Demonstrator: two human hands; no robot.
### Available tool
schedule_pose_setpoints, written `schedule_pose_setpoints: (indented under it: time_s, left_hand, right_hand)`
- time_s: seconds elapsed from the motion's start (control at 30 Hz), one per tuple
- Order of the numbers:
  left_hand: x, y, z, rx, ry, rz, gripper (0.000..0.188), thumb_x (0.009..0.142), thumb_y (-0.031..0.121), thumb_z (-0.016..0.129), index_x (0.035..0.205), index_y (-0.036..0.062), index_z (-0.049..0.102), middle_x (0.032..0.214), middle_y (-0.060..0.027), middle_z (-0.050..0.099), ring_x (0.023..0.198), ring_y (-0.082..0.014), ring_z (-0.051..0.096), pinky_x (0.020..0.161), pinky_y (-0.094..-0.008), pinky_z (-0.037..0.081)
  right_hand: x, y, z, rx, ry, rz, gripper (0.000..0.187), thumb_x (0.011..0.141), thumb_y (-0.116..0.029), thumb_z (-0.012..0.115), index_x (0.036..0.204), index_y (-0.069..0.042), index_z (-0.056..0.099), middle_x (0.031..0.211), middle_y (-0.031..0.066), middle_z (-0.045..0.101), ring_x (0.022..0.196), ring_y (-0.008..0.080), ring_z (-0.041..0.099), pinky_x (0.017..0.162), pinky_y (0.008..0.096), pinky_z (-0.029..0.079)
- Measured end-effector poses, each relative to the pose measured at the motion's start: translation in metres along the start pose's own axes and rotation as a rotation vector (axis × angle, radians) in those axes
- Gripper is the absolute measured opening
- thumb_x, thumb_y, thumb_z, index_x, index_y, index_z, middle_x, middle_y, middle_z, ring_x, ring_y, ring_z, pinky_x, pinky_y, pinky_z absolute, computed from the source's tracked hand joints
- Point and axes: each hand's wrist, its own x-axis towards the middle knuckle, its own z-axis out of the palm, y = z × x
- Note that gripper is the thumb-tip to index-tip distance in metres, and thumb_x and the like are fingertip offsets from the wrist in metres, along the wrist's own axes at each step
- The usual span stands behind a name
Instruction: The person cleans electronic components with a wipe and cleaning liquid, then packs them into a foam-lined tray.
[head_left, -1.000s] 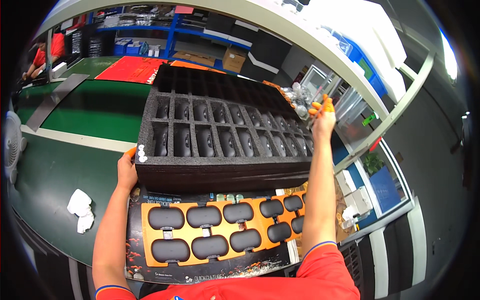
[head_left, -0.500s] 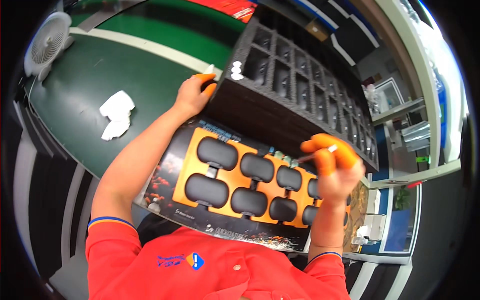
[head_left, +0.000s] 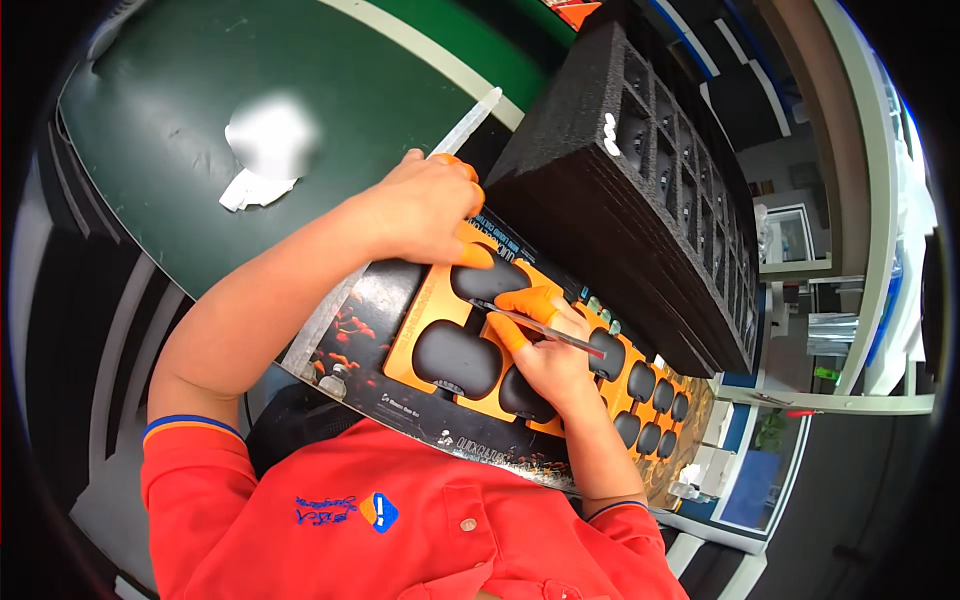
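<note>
An orange tray (head_left: 425, 308) holds black oval cases in two rows. My left hand (head_left: 425, 205), with orange finger covers, bends over the tray's far left corner. Its thumb presses on the far left case (head_left: 486, 282), while the other fingers curl beyond it. My right hand (head_left: 555, 365), also with orange covers, pinches a thin pen-like tool (head_left: 565, 338) with a reddish end. The tool slants across the tray, its tip close to that case's near edge. Another case (head_left: 457, 358) lies in the near row. My right hand partly hides the cases beneath it.
The tray lies on a dark printed mat (head_left: 375, 300). Behind it stands a tall black foam block (head_left: 590, 200) with case-filled pockets. A crumpled white cloth (head_left: 262, 190) lies on the green table (head_left: 170, 130). A white strip (head_left: 470, 118) extends beyond my left hand.
My right hand has come down and left over the tray with the tool. My left hand has moved from beside the foam block onto the far left case. The view has shifted.
</note>
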Motion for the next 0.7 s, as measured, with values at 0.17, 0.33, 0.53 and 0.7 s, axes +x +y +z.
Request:
schedule_pose_setpoints:
  time_s: [0.17, 0.33, 0.53, 0.7]
  left_hand:
    - [-0.003, 0.008, 0.010, 0.088, -0.020, -0.040, 0.058, 0.066, 0.041, 0.072, 0.109, 0.0036, 0.061, 0.116, -0.0158, 0.055, 0.109, -0.0275, 0.050, 0.092, -0.0412, 0.034]
    - [0.000, 0.005, 0.021, 0.079, 0.050, -0.040, 0.056, 0.066, 0.040, 0.072, 0.108, 0.0043, 0.061, 0.109, -0.0145, 0.055, 0.108, -0.0268, 0.050, 0.088, -0.0415, 0.036]
    - [0.000, 0.008, 0.016, 0.007, 0.071, -0.046, 0.063, 0.064, 0.036, 0.075, 0.115, 0.0041, 0.058, 0.114, -0.0163, 0.055, 0.111, -0.0279, 0.048, 0.090, -0.0414, 0.036]
    - [-0.002, 0.009, 0.025, 0.059, 0.303, 0.098, 0.039, 0.070, 0.027, 0.070, 0.100, 0.0043, 0.065, 0.099, -0.0130, 0.059, 0.104, -0.0275, 0.052, 0.083, -0.0424, 0.040]
  right_hand:
    - [0.006, -0.004, 0.004, -0.086, -0.079, 0.017, 0.022, 0.068, -0.005, 0.074, 0.087, -0.001, 0.064, 0.078, 0.0124, 0.062, 0.065, 0.0248, 0.058, 0.057, 0.0292, 0.047]
    - [0.001, 0.002, 0.018, -0.303, -0.098, -0.032, 0.014, 0.070, -0.004, 0.071, 0.082, -0.002, 0.064, 0.078, 0.0118, 0.059, 0.063, 0.0266, 0.057, 0.057, 0.0323, 0.047]
    - [0.005, 0.011, 0.005, -0.201, -0.198, -0.180, 0.014, 0.071, -0.002, 0.069, 0.085, -0.001, 0.064, 0.079, 0.0121, 0.058, 0.065, 0.0260, 0.057, 0.059, 0.0316, 0.046]
    - [-0.027, 0.024, -0.032, 0.502, 0.188, 0.367, 0.012, 0.070, 0.003, 0.069, 0.081, 0.000, 0.065, 0.077, 0.0105, 0.058, 0.069, 0.0223, 0.059, 0.061, 0.0278, 0.046]
